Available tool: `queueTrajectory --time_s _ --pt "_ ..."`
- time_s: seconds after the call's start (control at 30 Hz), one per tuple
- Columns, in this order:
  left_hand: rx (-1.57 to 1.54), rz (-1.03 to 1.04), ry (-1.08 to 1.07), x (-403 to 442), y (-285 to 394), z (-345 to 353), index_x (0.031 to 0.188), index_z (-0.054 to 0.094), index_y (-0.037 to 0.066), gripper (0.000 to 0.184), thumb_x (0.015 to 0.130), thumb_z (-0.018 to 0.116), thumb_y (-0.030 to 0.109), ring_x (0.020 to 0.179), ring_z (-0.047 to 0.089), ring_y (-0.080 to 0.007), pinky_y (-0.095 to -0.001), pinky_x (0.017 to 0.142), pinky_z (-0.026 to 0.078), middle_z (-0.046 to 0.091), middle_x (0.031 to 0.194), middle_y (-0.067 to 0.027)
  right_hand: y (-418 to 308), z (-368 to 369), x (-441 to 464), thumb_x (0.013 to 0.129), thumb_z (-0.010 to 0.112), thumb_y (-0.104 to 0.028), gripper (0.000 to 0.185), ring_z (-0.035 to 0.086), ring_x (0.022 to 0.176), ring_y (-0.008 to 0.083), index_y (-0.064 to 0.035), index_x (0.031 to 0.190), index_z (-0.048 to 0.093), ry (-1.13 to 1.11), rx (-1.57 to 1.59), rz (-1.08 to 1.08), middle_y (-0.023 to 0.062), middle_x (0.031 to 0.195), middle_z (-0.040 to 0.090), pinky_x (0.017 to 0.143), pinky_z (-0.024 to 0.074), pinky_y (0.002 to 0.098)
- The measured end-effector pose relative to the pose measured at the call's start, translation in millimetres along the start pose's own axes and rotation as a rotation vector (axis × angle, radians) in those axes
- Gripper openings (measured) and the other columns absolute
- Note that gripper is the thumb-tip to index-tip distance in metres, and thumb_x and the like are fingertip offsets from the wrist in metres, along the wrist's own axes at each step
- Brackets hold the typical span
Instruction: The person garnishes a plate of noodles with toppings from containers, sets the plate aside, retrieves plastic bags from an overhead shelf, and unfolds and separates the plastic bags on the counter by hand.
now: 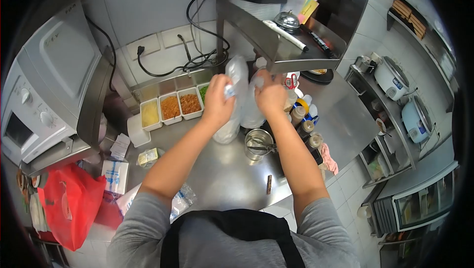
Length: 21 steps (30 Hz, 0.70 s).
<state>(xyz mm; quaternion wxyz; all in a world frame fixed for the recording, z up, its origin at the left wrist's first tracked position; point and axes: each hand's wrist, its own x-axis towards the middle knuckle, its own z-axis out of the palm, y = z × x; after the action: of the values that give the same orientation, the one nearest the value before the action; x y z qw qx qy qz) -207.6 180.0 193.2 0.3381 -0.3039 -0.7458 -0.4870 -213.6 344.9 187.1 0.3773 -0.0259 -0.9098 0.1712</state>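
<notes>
A clear plastic bag (237, 73) stands upright over the steel counter, its lower part (228, 132) bulging with something whitish. My left hand (218, 101) is closed on the bag's left side, near a small blue-and-white patch. To the right, my right hand (270, 97) pinches translucent plastic, fingers bent and partly hidden. More clear plastic (253, 118) hangs below that hand; whether it belongs to the same bag I cannot tell. Just under my hands sits a metal container (258, 143) with utensils in it. A white-capped bottle (260, 62) is behind my right hand.
White tubs of crumbly toppings (170, 107) line the back left. Sauce bottles (306, 128) and red scissors (291, 80) stand on the right. Overhead is a steel shelf (308, 64) with a bell (287, 19). A microwave (49, 85) and red bag (74, 206) are left.
</notes>
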Motion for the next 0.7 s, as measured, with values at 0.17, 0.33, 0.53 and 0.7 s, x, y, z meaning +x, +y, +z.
queueTrajectory --time_s 0.17,0.33,0.53,0.7 --pt "-0.095 -0.162 -0.167 -26 12 -61 0.089 0.046 0.005 0.029 0.065 0.057 -0.006 0.084 0.051 -0.0237 -0.0298 0.077 0.041 0.048 0.086 -0.0107 8 14 5 0.068 0.071 -0.014 0.039 0.061 0.076 0.0362 -0.0219 0.101 0.053 0.066 0.112 -0.168 0.0143 0.104 0.052 0.063 0.05 0.0445" --pt "-0.243 -0.19 -0.34 -61 32 -136 0.094 0.045 0.007 0.036 0.066 0.064 -0.003 0.088 0.05 -0.0154 -0.0271 0.079 0.04 0.048 0.09 -0.0036 8 5 1 0.068 0.073 -0.016 0.042 0.06 0.078 0.0373 -0.0213 0.104 0.052 0.017 0.147 -0.207 0.0168 0.103 0.052 0.065 0.0503 0.0446" --pt "-0.498 -0.44 -0.282 -105 49 -180 0.12 0.037 0.008 0.07 0.061 0.074 0.005 0.108 0.047 -0.0167 -0.0291 0.091 0.038 0.049 0.115 -0.009 -14 -46 -8 0.067 0.075 -0.033 0.072 0.049 0.109 0.0389 -0.0201 0.13 0.044 0.046 0.084 -0.161 0.0221 0.115 0.049 0.086 0.0456 0.0434" --pt "-0.49 -0.516 -0.218 -173 33 -185 0.135 0.031 0.004 0.097 0.056 0.083 0.022 0.115 0.047 -0.0217 -0.0325 0.097 0.037 0.049 0.124 -0.0123 -17 -83 -90 0.064 0.078 -0.022 0.085 0.048 0.116 0.0243 -0.0086 0.137 0.036 -0.557 1.079 -0.103 0.0106 0.128 0.049 0.095 0.0376 0.0347"
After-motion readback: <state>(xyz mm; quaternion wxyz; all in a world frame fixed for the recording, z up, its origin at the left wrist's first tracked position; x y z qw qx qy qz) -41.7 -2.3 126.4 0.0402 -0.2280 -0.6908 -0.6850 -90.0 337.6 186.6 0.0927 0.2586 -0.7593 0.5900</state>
